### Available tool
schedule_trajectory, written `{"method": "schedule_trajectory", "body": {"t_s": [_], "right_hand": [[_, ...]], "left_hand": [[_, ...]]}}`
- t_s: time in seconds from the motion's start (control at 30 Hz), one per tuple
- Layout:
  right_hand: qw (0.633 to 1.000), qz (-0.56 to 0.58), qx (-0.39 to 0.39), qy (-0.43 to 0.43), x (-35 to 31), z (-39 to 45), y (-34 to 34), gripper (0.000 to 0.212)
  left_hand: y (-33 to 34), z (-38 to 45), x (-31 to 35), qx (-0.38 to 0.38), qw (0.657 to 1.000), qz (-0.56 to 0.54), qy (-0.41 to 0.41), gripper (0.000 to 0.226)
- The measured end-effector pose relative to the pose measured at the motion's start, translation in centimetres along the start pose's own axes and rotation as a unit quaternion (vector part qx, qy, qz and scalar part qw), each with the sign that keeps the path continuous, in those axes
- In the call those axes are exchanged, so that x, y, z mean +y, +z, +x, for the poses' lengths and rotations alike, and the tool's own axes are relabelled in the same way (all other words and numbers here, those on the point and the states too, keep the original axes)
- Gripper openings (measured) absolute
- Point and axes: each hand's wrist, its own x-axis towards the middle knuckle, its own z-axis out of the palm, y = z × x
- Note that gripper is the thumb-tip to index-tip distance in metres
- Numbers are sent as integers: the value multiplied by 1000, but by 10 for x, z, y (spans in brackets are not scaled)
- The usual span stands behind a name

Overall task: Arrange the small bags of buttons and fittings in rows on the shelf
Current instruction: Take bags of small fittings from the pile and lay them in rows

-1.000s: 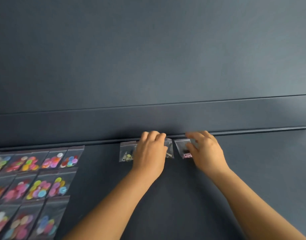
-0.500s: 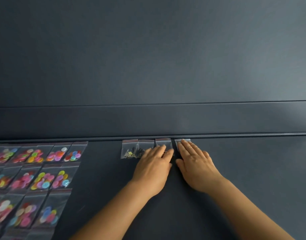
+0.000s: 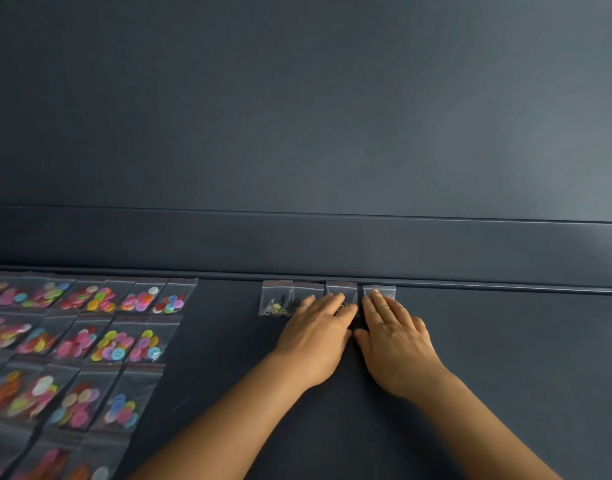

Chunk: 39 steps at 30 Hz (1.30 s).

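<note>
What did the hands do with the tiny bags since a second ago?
The left hand and right hand uncurled from the small clear plastic fittings bags and now lie flat on them, fingers straight, pressing them down in a row by the dark shelf's back ledge. The rows of clear bags of colourful buttons on the left stayed as they were.

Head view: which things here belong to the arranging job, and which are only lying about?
Part of the job:
- four small fittings bags in a row along the shelf's back edge
- left hand and right hand, lying flat on those bags
- button bags already in rows at the left
- dark shelf

Lying about:
- nothing visible; only the dark back wall
</note>
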Motion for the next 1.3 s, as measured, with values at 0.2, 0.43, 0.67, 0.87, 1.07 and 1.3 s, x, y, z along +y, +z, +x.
{"method": "schedule_trajectory", "body": {"t_s": [0.2, 0.43, 0.67, 0.87, 1.07, 1.3], "right_hand": [[1000, 13, 23, -6, -4, -1, 0, 59], [994, 23, 89, -56, -39, -9, -10, 62], [983, 49, 111, -135, -119, -34, -4, 66], [975, 56, 103, -187, -215, -68, 15, 65], [969, 72, 77, -223, -327, -102, 47, 64], [954, 72, 51, -286, -452, -130, 86, 62]], "left_hand": [[-6, -6, 0, -3, 1000, -4, -13, 51], [-26, -48, -22, 54, 996, -1, -70, 61], [-46, -137, -66, 108, 978, -24, -175, 63], [-64, -234, -116, 144, 964, -20, -221, 65], [-76, -339, -182, 149, 953, -14, -265, 65], [-87, -454, -256, 169, 927, -8, -334, 64]]}}
